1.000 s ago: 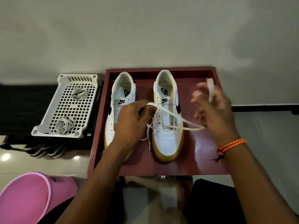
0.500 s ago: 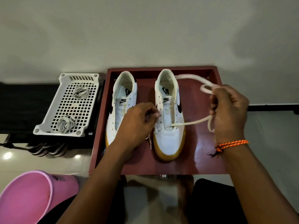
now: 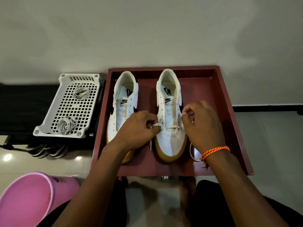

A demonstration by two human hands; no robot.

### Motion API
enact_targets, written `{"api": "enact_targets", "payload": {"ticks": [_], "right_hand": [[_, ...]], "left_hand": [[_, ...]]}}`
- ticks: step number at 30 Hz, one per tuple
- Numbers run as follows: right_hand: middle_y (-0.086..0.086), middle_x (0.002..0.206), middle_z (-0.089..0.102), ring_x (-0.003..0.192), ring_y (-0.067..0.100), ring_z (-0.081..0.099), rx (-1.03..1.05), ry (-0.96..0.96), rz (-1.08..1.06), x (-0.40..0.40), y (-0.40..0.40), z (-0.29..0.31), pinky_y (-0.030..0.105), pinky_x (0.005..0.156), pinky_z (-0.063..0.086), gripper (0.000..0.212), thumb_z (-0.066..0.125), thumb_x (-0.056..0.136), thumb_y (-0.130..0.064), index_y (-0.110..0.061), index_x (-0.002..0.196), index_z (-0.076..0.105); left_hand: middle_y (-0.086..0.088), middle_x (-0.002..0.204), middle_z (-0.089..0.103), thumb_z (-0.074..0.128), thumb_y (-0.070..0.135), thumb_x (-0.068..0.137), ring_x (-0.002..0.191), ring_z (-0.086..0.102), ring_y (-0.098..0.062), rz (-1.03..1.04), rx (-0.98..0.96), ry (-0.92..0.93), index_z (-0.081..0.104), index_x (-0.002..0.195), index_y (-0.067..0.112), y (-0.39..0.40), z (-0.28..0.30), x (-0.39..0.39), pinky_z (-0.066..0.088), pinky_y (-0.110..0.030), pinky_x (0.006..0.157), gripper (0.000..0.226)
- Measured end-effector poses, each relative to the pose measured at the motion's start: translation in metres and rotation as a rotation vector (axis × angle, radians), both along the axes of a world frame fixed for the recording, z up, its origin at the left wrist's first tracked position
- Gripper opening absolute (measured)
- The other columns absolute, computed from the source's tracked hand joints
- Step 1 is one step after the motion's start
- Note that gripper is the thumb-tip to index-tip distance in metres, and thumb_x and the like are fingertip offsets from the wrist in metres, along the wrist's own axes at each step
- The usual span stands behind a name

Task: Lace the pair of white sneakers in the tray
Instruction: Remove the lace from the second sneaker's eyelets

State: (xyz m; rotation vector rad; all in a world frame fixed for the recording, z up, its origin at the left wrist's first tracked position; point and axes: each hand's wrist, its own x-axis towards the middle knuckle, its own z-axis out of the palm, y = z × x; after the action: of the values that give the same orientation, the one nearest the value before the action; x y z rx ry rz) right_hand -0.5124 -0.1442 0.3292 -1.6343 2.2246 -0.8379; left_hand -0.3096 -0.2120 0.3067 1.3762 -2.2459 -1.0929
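My left hand [image 3: 136, 128] pinched the lace [image 3: 155, 125] beside the right sneaker [image 3: 169, 115]; my right hand's [image 3: 203, 126] fingers [image 3: 186, 112] pinched its other end opposite.

- I note bare forearms, no sleeves in view.
- Right wrist: braided orange cord bracelet [image 3: 215, 151], dark frayed tail.
- Dark trousers [image 3: 213, 202] at knees.
- Bare feet.

Tray [image 3: 224, 102] dark red. Both sneakers [image 3: 168, 138] white, gum-tan soles, black swoosh and black logo on tongue. Lace [image 3: 172, 127] off-white. White perforated basket [image 3: 54, 117], grid-hole pattern, grey-white lace bundles [image 3: 65, 125] inside. Orange braided wristband [image 3: 214, 150] with dark flecks. Pink bucket [image 3: 27, 199]. Wall [image 3: 147, 30] plain grey-white.
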Motion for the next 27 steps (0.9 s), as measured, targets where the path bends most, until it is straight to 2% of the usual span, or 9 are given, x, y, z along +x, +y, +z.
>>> {"api": "enact_targets", "payload": {"ticks": [2,4,9,12,17,19,22,25,27], "right_hand": [[-0.012,0.086,0.061,0.074,0.008,0.059,0.004,-0.118,0.132,0.005,0.000,0.000,0.034,0.066,0.052,0.007,0.063,0.096,-0.024,-0.028,0.094,0.068],[-0.013,0.072,0.061,0.067,0.010,0.060,0.104,-0.162,0.221,0.009,0.002,-0.006,0.037,0.064,0.054,0.010,0.061,0.096,-0.028,-0.031,0.099,0.069],[-0.012,0.064,0.054,0.071,0.018,0.061,0.233,-0.026,0.293,0.013,0.003,-0.018,0.042,0.067,0.055,0.009,0.063,0.095,-0.029,-0.035,0.102,0.064],[-0.014,0.065,0.057,0.073,0.014,0.062,0.229,-0.001,0.264,0.010,0.002,-0.021,0.037,0.066,0.054,0.006,0.068,0.095,-0.029,-0.034,0.096,0.066],[-0.015,0.070,0.060,0.078,0.014,0.063,0.242,0.016,0.245,0.010,0.002,-0.022,0.033,0.067,0.051,0.005,0.069,0.096,-0.031,-0.034,0.093,0.066],[-0.015,0.074,0.062,0.080,0.014,0.064,0.247,0.013,0.246,0.010,0.002,-0.023,0.035,0.070,0.053,0.005,0.068,0.097,-0.032,-0.034,0.094,0.065],[-0.013,0.079,0.064,0.081,0.015,0.065,0.258,0.009,0.240,0.010,0.002,-0.024,0.035,0.070,0.053,0.005,0.067,0.097,-0.033,-0.033,0.094,0.064],[-0.012,0.074,0.062,0.078,0.013,0.064,0.252,0.004,0.231,0.010,0.002,-0.024,0.034,0.066,0.051,0.008,0.067,0.098,-0.037,-0.034,0.092,0.062],[-0.013,0.072,0.061,0.076,0.012,0.063,0.258,-0.004,0.234,0.011,0.003,-0.024,0.032,0.065,0.049,0.008,0.068,0.097,-0.036,-0.033,0.092,0.063]], "left_hand": [[0.001,0.086,0.059,0.075,0.029,0.094,0.075,0.060,-0.013,0.015,-0.023,0.056,0.072,0.082,0.019,-0.001,0.004,-0.002,0.053,-0.040,0.072,0.016],[0.000,0.090,0.058,0.073,0.025,0.097,0.078,0.059,-0.014,0.024,-0.020,0.090,0.070,0.082,0.018,0.001,0.006,-0.004,0.053,-0.041,0.077,0.017],[0.002,0.087,0.066,0.066,0.029,0.095,0.082,0.065,-0.018,0.065,0.017,0.265,0.067,0.081,0.021,-0.001,0.008,-0.006,0.055,-0.048,0.080,0.017],[0.003,0.082,0.064,0.067,0.025,0.095,0.078,0.061,-0.019,0.100,-0.023,0.355,0.066,0.081,0.018,-0.002,0.012,-0.005,0.050,-0.044,0.076,0.015],[-0.005,0.073,0.068,0.057,0.006,0.094,0.069,0.066,-0.029,0.171,-0.045,0.432,0.067,0.085,0.011,-0.003,0.011,-0.004,0.054,-0.051,0.064,0.014],[-0.007,0.067,0.069,0.053,0.006,0.094,0.060,0.069,-0.033,0.209,-0.037,0.457,0.069,0.090,0.012,-0.002,0.013,-0.004,0.053,-0.044,0.056,0.018],[-0.005,0.061,0.068,0.060,0.032,0.105,0.052,0.068,-0.027,0.185,-0.041,0.307,0.076,0.082,0.021,0.002,0.013,-0.005,0.053,-0.038,0.053,0.029],[0.009,0.062,0.067,0.059,0.066,0.097,0.060,0.065,-0.008,0.016,-0.132,-0.055,0.070,0.072,0.029,0.006,0.002,-0.003,0.054,-0.036,0.060,0.046],[0.012,0.064,0.063,0.066,0.068,0.092,0.066,0.061,-0.005,-0.049,-0.150,-0.196,0.064,0.073,0.029,0.007,-0.006,-0.005,0.054,-0.035,0.065,0.044]]}}
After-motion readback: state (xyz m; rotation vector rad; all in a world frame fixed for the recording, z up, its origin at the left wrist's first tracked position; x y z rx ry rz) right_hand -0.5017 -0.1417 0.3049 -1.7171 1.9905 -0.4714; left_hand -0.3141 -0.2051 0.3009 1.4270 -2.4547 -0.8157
